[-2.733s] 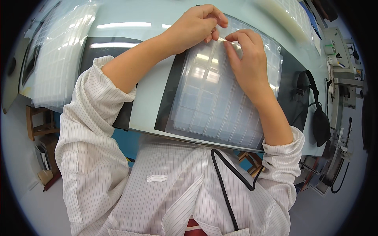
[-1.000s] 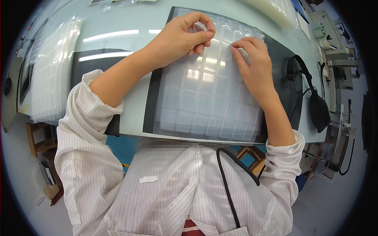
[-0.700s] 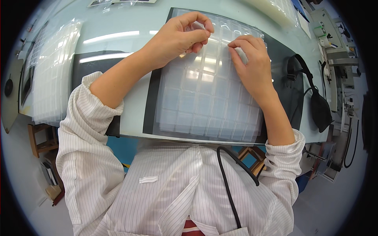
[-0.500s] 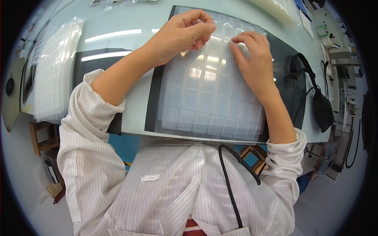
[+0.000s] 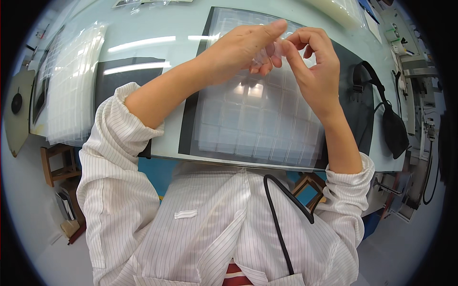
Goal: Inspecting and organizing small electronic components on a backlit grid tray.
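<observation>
A stack of clear plastic sheets (image 5: 260, 124), marked off in a grid of rectangular cells, lies on a dark mat (image 5: 188, 136) in front of me. Over its far part my left hand (image 5: 241, 50) is curled, thumb stretched out, with small clear plastic pieces (image 5: 261, 56) among its fingers. My right hand (image 5: 315, 66) meets it from the right. Its thumb and forefinger are pinched at the left fingertips, on what looks like a small clear piece. The exact shape of these pieces is hard to make out.
Another tall stack of clear gridded sheets (image 5: 74, 86) stands at the left of the table. At the right edge lies a black strap with a pouch (image 5: 392, 128). More pale sheets (image 5: 336, 10) are at the far right. A black cable (image 5: 281, 233) hangs down my front.
My left hand has moved right and slightly nearer, turning so its thumb points right. My right hand has closed into a pinch, and the two hands now meet.
</observation>
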A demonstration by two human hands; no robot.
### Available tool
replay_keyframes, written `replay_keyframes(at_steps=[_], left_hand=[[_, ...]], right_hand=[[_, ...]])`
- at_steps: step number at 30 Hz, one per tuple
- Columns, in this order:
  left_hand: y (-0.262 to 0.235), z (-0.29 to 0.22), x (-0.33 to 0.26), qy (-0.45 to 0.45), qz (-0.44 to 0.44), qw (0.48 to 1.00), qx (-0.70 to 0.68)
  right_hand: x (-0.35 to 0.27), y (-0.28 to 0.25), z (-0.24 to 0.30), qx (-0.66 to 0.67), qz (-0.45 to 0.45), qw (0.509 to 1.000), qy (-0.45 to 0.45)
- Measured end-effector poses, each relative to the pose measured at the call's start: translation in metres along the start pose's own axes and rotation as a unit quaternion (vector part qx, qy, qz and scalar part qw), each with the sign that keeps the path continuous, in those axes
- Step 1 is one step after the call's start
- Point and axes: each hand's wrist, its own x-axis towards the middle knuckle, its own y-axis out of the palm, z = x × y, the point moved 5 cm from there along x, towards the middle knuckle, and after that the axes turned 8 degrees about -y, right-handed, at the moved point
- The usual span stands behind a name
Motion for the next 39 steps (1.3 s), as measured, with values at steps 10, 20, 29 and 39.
replay_keyframes(at_steps=[10, 20, 29, 39], left_hand=[[-0.009, 0.007, 0.004, 0.028, -0.069, 0.997, -0.002], [-0.008, 0.008, 0.004, 0.021, -0.057, 0.998, 0.011], [-0.009, 0.01, 0.008, 0.011, -0.084, 0.996, 0.029], [-0.005, 0.008, 0.004, 0.019, -0.088, 0.994, 0.063]], right_hand=[[-0.035, -0.026, -0.034, -0.14, 0.071, 0.986, 0.053], [-0.03, -0.015, -0.029, -0.182, 0.105, 0.977, 0.022], [-0.031, -0.014, -0.027, -0.206, 0.092, 0.974, -0.034], [-0.03, -0.012, -0.024, -0.242, 0.098, 0.964, -0.056]])
